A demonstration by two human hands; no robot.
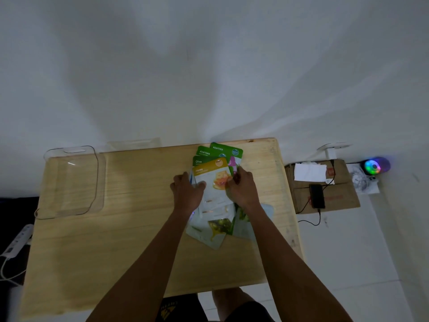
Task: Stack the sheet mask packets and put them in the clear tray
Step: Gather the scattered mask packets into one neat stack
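Note:
Several sheet mask packets lie fanned in a loose pile right of the table's middle. A yellow Honey packet (212, 175) is on top, with green Olive (199, 161) and Aloe Vera packets (218, 148) sticking out behind it. More packets (217, 228) spread toward me under my wrists. My left hand (186, 191) presses the pile's left edge. My right hand (241, 189) grips the right edge of the Honey packet. The clear tray (69, 182) sits empty at the table's far left corner, well away from both hands.
The wooden table (130, 240) stands against a white wall. To the right, on the floor, is a cardboard box (325, 187) with a phone (316, 196) and cable on it, beside a glowing coloured light (373, 167). A power strip (19, 240) lies at left.

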